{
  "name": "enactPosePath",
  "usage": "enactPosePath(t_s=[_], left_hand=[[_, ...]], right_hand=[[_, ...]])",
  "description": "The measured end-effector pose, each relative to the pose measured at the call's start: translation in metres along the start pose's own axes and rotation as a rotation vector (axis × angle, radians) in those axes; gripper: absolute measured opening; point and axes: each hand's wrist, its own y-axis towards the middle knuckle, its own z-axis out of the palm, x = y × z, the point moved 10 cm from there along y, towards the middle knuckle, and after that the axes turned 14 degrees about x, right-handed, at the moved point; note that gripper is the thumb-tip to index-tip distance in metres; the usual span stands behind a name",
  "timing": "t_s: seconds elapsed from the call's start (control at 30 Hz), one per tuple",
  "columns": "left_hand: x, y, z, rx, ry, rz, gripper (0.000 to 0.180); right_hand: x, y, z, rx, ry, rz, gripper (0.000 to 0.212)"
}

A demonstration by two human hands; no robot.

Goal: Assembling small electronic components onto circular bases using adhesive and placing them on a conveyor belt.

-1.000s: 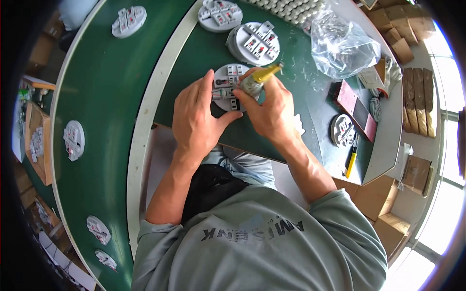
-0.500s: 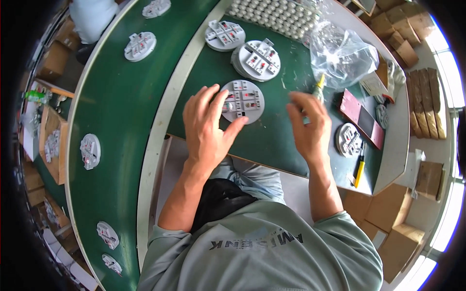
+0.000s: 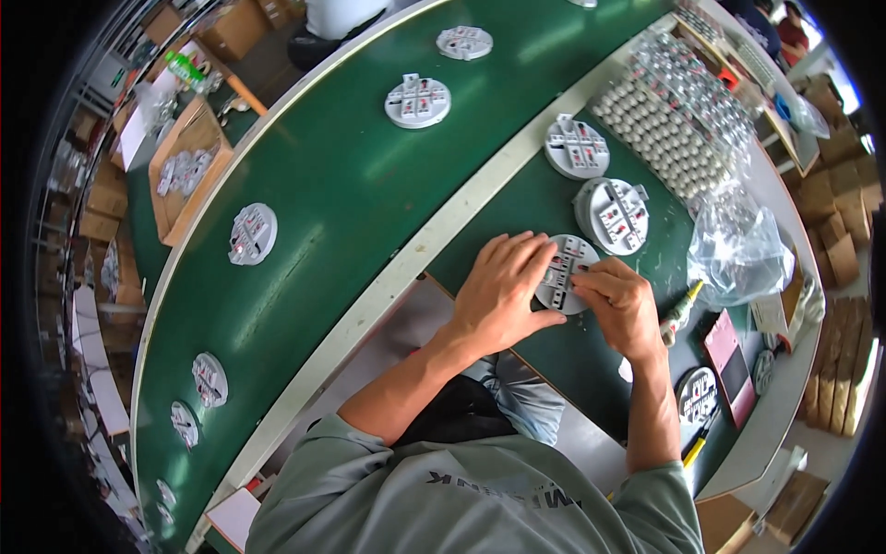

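Observation:
A round light-grey plate (image 3: 568,295) with raised blocks and small red and black parts lies on the green bench (image 3: 517,226). My left hand (image 3: 498,294) steadies its left rim, fingers along the upper left and thumb by the lower edge. Over the right half of the plate is my right hand (image 3: 620,305), its thumb and fingertips pinched together. Whatever the pinch holds is too small or hidden to make out. Just beyond it, a stack of similar plates (image 3: 616,218) stands near another single plate (image 3: 577,148).
A green belt (image 3: 323,185) bearing scattered plates (image 3: 418,102) curves along the left behind a pale rail (image 3: 369,291). Rows of white round parts (image 3: 660,120) and a clear bag (image 3: 738,245) sit far right. Nearer are a yellow-tipped tool (image 3: 680,312), pink-and-black object (image 3: 732,365) and yellow-handled tool (image 3: 699,443).
My right hand has come in from the right and now pinches over the plate. My left hand stays at the plate's left rim. The whole view has turned toward the left.

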Motion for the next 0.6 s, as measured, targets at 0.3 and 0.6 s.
enactPosePath(t_s=[0.3,0.6], left_hand=[[0.000,0.003,-0.005,0.012,-0.026,-0.012,0.094],[0.005,-0.004,-0.004,0.017,-0.027,0.001,0.093]], right_hand=[[0.012,-0.010,0.001,-0.255,-0.126,0.163,0.014],[0.016,0.010,0.005,0.070,-0.123,-0.057,0.014]])
